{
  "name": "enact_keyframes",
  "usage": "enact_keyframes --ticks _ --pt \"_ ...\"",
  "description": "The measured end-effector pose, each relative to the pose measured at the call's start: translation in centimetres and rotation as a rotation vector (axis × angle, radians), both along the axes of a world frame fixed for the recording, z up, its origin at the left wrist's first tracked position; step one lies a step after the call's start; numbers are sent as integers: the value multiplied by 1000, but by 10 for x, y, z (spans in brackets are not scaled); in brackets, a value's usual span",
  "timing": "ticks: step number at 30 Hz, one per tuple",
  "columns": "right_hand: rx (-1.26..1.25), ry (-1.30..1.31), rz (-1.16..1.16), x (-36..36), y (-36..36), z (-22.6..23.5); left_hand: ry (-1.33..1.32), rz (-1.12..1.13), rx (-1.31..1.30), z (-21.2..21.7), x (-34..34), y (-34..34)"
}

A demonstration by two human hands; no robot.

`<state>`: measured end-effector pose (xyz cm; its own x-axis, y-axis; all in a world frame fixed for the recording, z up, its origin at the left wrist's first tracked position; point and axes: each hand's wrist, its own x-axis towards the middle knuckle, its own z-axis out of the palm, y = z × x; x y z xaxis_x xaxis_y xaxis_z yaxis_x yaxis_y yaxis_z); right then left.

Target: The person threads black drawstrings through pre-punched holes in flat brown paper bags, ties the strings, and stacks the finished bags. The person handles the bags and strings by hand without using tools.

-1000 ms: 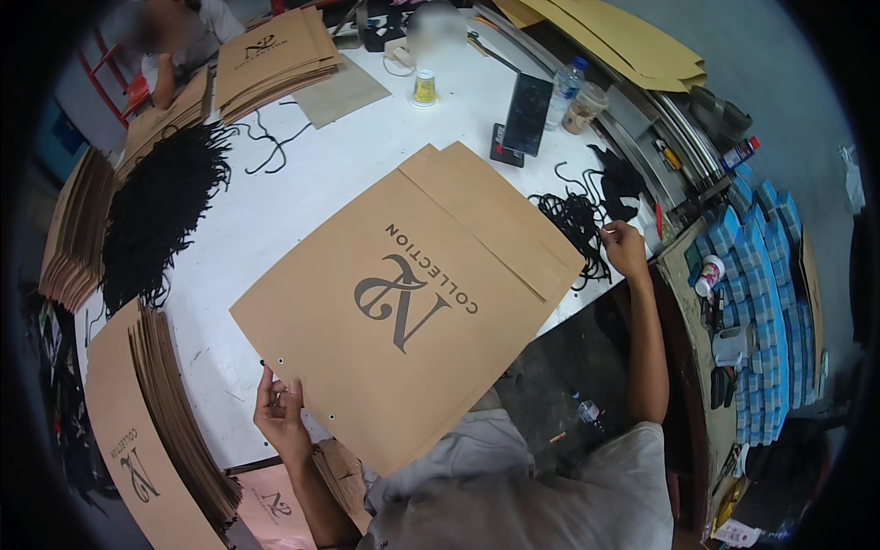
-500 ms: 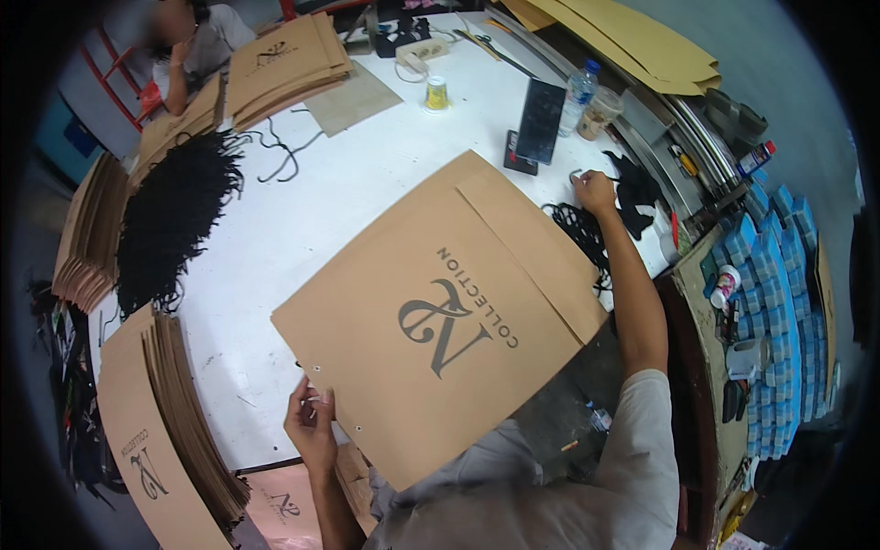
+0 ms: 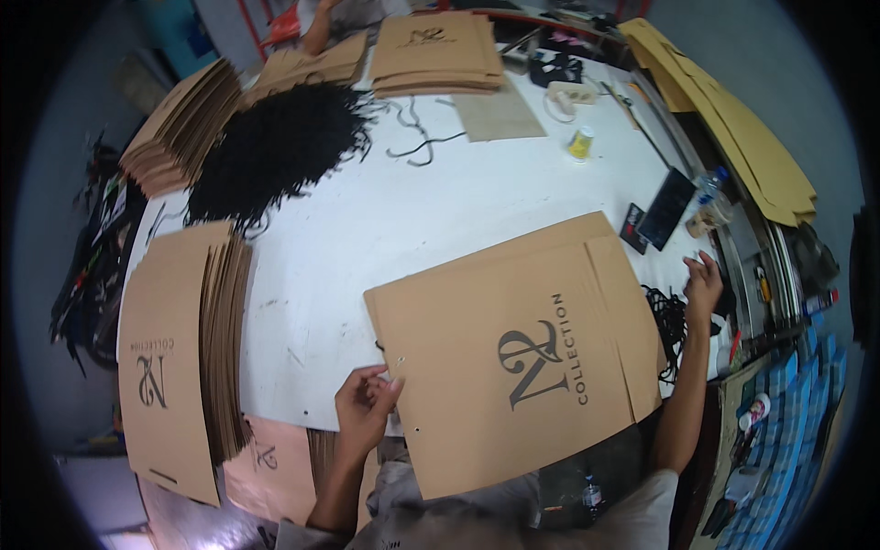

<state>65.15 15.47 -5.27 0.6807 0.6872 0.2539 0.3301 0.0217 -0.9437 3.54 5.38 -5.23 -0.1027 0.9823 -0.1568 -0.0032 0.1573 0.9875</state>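
Observation:
A brown paper bag [image 3: 477, 367] with dark printing lies tilted in front of me, partly over the table's near edge. Two small punched holes show along its left side, and a short bit of black cord [image 3: 379, 346] pokes out at that edge. My left hand [image 3: 365, 408] is closed at this side, thumb and fingers at the bag's edge by the holes. Beyond the bag's right side, my right hand [image 3: 703, 286] is raised with curled fingers beside a bundle of black cords [image 3: 667, 325]. Whatever its fingertips pinch is too small to make out.
A tall stack of paper bags [image 3: 165, 348] stands at left, near a big heap of black cords [image 3: 284, 147]. More bag stacks [image 3: 435, 55] lie at the far side near another person [image 3: 321, 23]. A phone on a stand [image 3: 666, 209], bottle [image 3: 710, 183] and yellow-white cup [image 3: 580, 144] stand right.
My view has turned left, so the table shifts rightward in it. The bag has turned somewhat relative to my view. My left hand stays at its holed edge; my right hand stays near the cords.

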Motion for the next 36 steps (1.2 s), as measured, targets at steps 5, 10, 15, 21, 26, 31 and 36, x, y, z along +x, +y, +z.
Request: enact_keyframes --ticks 5,10,15,21,26,31,36 --pt "-142 -86 263 -152 -73 69 -28 -15 -38 -10 16 13" --pt "-146 -185 818 -297 -80 85 -128 -56 -140 10 23 -1" --pt "-128 -290 1073 -381 -67 70 -182 -99 -21 10 29 -9" --pt "-126 -319 1089 -401 -70 51 -304 -109 9 9 26 -16" --pt "-99 -390 1074 -408 -76 45 -407 -134 -24 1 18 -16" --pt "-166 -361 1067 -411 -74 48 -389 -227 -56 -2 16 -13" --pt "-331 -63 1101 -403 -74 38 -439 -214 34 -4 20 -8"
